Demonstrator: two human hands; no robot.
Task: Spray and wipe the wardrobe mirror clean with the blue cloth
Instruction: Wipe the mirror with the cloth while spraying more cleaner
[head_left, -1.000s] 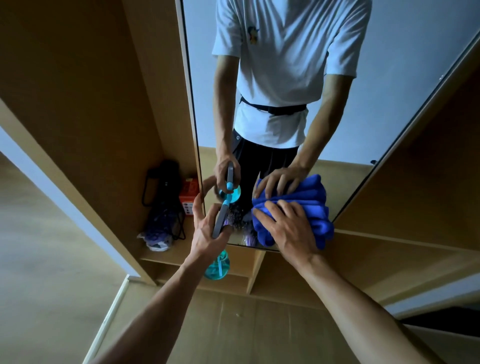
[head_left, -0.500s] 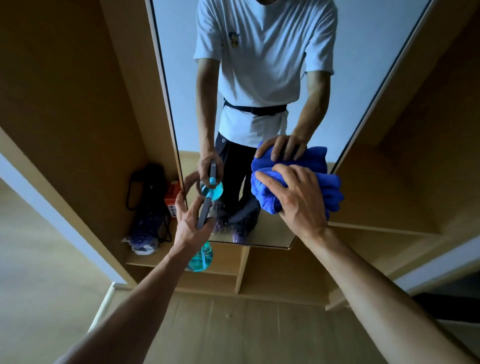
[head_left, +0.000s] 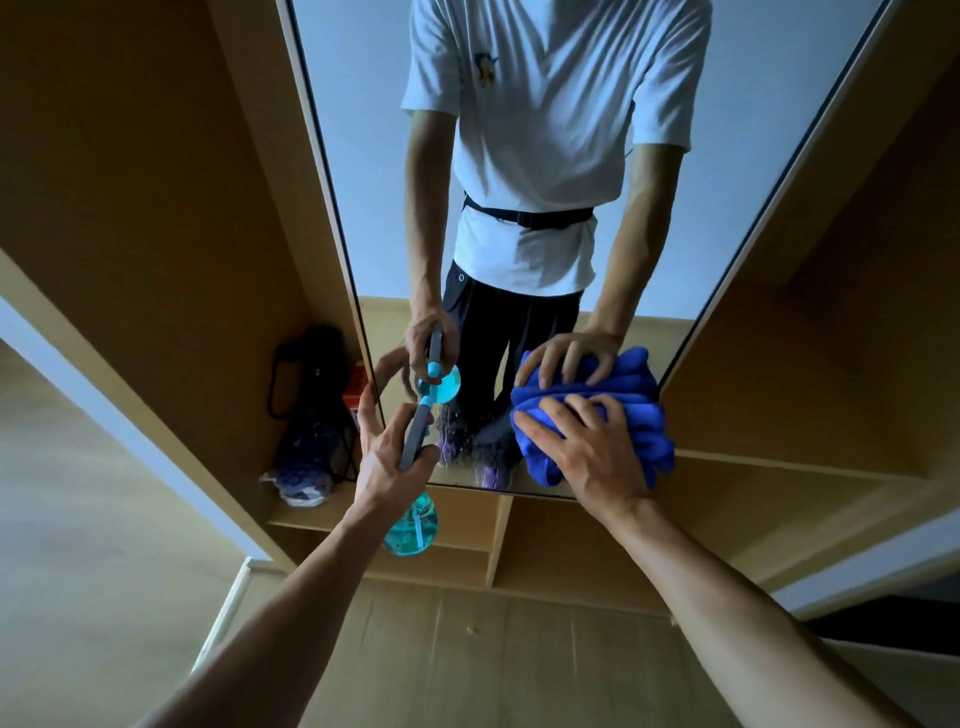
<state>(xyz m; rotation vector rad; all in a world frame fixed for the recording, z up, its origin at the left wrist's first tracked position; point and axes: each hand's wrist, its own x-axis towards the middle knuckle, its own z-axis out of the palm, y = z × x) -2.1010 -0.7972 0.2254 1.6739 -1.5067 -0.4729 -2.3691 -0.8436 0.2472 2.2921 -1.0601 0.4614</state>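
Note:
The tall wardrobe mirror (head_left: 363, 130) fills the upper middle and reflects a person in a white T-shirt. My right hand (head_left: 587, 452) presses a bunched blue cloth (head_left: 647, 421) flat against the mirror's lower right corner. My left hand (head_left: 387, 452) grips a spray bottle (head_left: 413, 525) with turquoise liquid and a grey head, its nozzle close to the glass near the lower left edge. A patch of spray droplets (head_left: 467, 431) sits on the glass between my hands.
A wooden wardrobe frame (head_left: 831, 364) surrounds the mirror. On the left shelf (head_left: 332, 514) lie a dark bag (head_left: 306, 374), a bundled plastic bag (head_left: 301, 483) and an orange box (head_left: 356, 387). Open compartments and a wooden floor (head_left: 467, 649) lie below.
My right hand has slid the cloth back down the right side of the mirror toward the bottom edge. My left hand keeps the bottle in about the same spot.

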